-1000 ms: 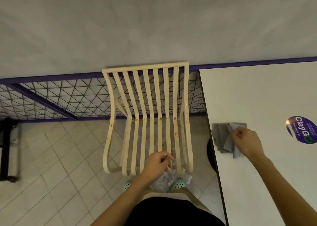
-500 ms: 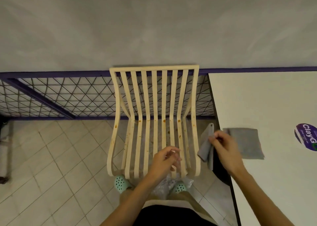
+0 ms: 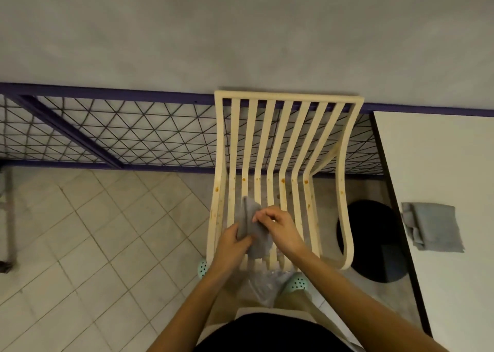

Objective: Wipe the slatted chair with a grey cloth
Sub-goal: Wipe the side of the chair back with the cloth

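A cream slatted chair [image 3: 278,148] stands in front of me against a grey wall, with orange-brown stains along its seat slats. Over the left part of the seat both my hands hold a grey cloth [image 3: 254,231]. My left hand [image 3: 232,242] grips its lower left side with curled fingers. My right hand [image 3: 280,228] pinches its upper right edge. Part of the cloth is hidden between my hands.
A white table [image 3: 438,180] stands to the right with a second folded grey cloth [image 3: 433,228] near its edge. A black round base [image 3: 371,242] sits under the table. A purple-framed wire mesh panel [image 3: 112,135] runs along the wall. A crumpled plastic bag [image 3: 264,284] lies by my feet.
My right hand carried a grey cloth from the table edge leftward over the chair seat. My left hand now grips it too. One cloth stays on the table.
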Demonstrator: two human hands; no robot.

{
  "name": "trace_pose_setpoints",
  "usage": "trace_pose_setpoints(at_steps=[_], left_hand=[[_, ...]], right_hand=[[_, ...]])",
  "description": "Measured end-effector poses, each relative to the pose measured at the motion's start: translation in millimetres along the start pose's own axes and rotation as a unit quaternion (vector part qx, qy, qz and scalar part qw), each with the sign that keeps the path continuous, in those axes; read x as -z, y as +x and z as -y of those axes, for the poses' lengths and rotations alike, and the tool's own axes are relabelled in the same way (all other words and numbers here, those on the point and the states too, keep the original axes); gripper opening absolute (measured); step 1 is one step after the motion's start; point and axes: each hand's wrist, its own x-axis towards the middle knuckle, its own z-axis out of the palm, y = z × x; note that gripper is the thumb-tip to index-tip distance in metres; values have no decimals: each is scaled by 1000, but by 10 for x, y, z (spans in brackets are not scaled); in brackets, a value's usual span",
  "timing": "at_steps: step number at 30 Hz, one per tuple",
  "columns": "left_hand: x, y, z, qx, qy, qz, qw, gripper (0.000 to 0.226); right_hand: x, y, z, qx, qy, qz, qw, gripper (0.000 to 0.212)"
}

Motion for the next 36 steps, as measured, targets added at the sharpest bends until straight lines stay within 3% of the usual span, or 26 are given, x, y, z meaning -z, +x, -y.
trace_pose_setpoints(at_steps=[3,9,12,16,19,21,23,25,29,36], left_hand=[[305,119,49,22,12,-39,999,26],[402,389,186,39,-70,-45,996,26],[228,433,280,70,-114,-45,990,15],[82,676,676,5,-19,-35,999,20],[165,942,1040,-100,105,-153,978,22],[262,1051,1271,-156,143,-283,936,25],[384,1173,1555,-180,172,-374,893,30],[465,1249,1856,-167,199,-411,874,38],[476,1404,2222,-64,154,-366,916,55],[502,1479,2490,-86,169,-325,927,16]], right_hand=[[-302,141,-4,-14,-63,-16,998,10],[-533,256,-353,-46,-60,35,997,49],[-492,292,-606,-52,-46,9,998,39],[-258,568,-1092,13,-94,18,995,20],[-131,822,-1537,18,-75,19,997,17],[-94,967,-1837,29,-54,14,998,18],[-88,1098,-2087,34,-22,10,999,17],[-134,1129,-2273,43,1,8,999,17],[-317,1063,-2444,76,54,22,995,19],[-676,575,-2580,134,53,46,989,20]])
